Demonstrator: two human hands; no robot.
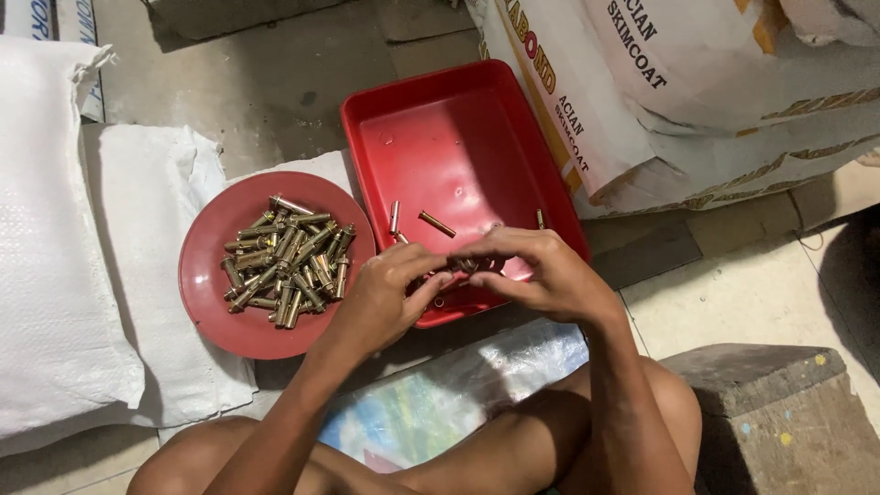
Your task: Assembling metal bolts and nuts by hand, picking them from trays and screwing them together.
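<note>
We've got both hands meeting over the near edge of the red rectangular tray (458, 137). Our left hand (390, 298) and right hand (536, 270) each have their fingers (500, 240) pinched together on one small dark metal piece (466, 265) held between them; it's too hidden by the fingertips to say exactly what it is. Just beyond the fingers, a few loose brass-coloured bolts (436, 224) lie on the tray floor. Off to the left of the fingers sits a round red plate (206, 293) heaped with more of those anchor bolts (286, 261).

Further out past the fingers and to the right, big white sacks (697, 82) with printed lettering are stacked, leaning by the tray. Left of the plate are plain white woven sacks (55, 257). Everything's on a concrete floor (266, 82), with a rough stone block (779, 412) to the right of our knee.
</note>
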